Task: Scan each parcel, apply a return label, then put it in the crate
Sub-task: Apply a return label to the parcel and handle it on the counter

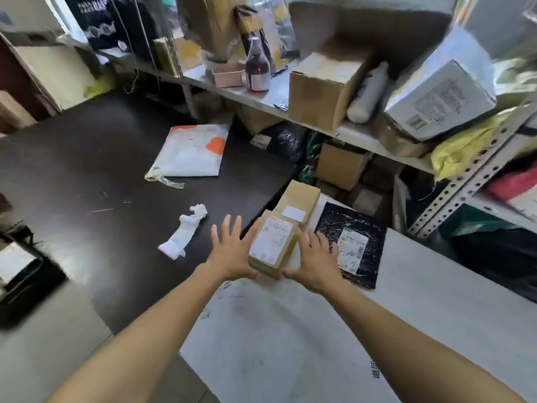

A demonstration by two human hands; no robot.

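— Head view, packing room: our small brown parcel (273, 247) lies on the pale table (290, 338) at its far-left edge, label up, long axis running away from us and slightly right, a second brown box (299, 200) touching its far end.

— And our hands?

— Our left hand (229, 251) and right hand (315, 257) flank it, one on each long side, about equally near. Fingers are spread and straight; neither grip has closed. Whether the palms already touch the cardboard, we cannot tell.

— What else is nearby?

— A black mailer bag (353, 244) just right of our right hand, crumpled white paper (184, 232) on the dark table (87, 170). No crate shows.
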